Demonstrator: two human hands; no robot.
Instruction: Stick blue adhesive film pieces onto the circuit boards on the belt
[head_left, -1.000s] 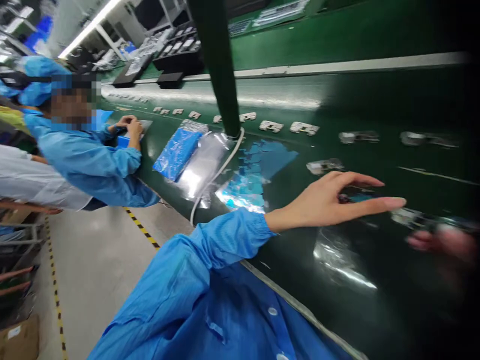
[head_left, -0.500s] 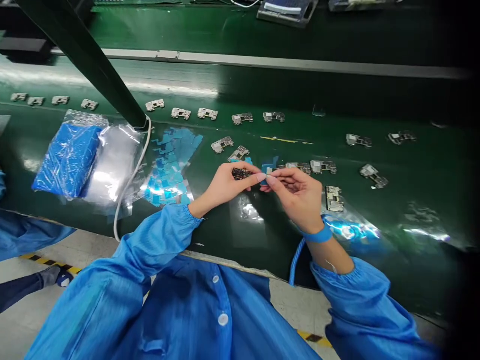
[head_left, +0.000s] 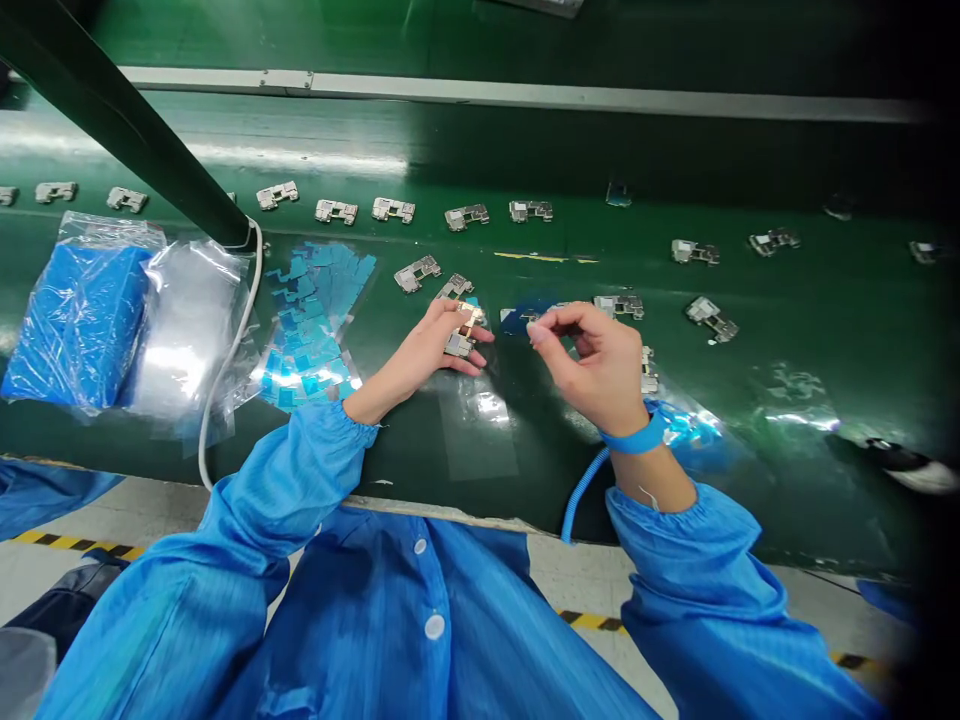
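My left hand is closed on a small metal-shielded circuit board, held just above the green conveyor belt. My right hand hovers a short way to its right, thumb and forefinger pinched near a dark blue film piece; whether the pinch holds the film I cannot tell. A blue wrist strap with a coiled cord circles my right wrist. More small boards lie just beyond my hands.
A row of small boards runs along the belt's far side, with others scattered to the right. Blue film pieces on a clear sheet and a bag of blue material lie left. A dark post and white cable stand there.
My view has swung from a co-worker on the left down to the belt. My hands came together over the board, then drew slightly apart, the left keeping the board.
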